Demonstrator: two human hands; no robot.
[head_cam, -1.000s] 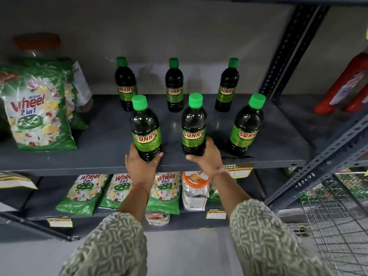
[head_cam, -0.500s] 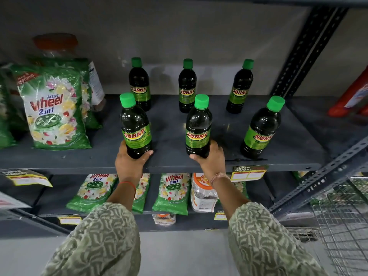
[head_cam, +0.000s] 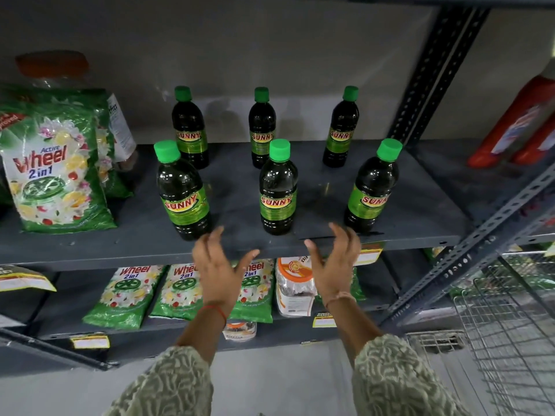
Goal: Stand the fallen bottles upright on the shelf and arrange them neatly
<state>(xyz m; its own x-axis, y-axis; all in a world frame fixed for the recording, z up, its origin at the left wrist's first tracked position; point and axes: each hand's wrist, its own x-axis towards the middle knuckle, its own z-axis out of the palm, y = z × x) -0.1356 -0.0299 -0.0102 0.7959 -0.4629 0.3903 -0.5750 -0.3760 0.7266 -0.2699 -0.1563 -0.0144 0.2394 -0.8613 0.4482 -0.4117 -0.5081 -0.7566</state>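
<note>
Green-capped bottles stand upright in two rows of three on the grey shelf, while the left hand and right hand hover open and empty at its front edge.

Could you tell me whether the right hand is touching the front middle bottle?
Apart. The head view shows the open right hand below and right of the front middle bottle, with bare shelf between them.

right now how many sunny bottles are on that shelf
6, all upright. Back row: left, middle, right. Front row: left, middle, right. None looks hidden.
</note>
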